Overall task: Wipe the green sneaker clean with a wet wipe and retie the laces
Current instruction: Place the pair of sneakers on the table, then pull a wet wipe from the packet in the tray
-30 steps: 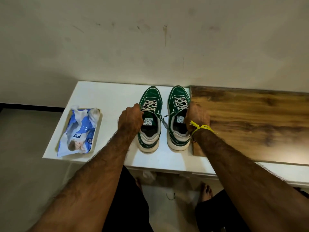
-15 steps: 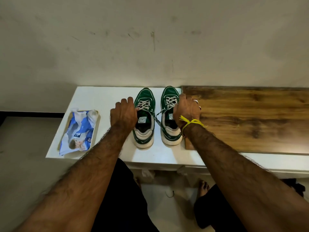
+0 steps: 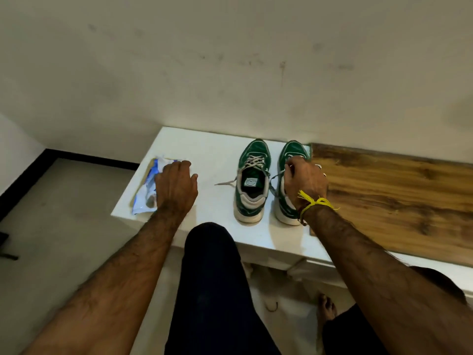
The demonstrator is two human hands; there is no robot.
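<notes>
My left hand [image 3: 176, 187] is resting on the wet wipe pack [image 3: 147, 192], fingers loosely spread over its right side, not really clamped on anything as far as I can see. My right hand [image 3: 304, 180] has its fingers curled down at the laces of the right green sneaker [image 3: 290, 160], pinching around the tongue area (can't tell exactly which lace strand the grip has). There's a yellow thread [image 3: 316, 202] tied on that wrist.

Both sneakers sit side by side on the white tabletop [image 3: 217, 155], toes pointing at the wall. The left green sneaker [image 3: 253, 180] is just beside the other one, laces undone, with one loose lace end [image 3: 225, 183] trailing out to its left. The pack sits on a small tray near the tabletop's left edge, and a wooden board [image 3: 396, 196] lies right of the shoes.
</notes>
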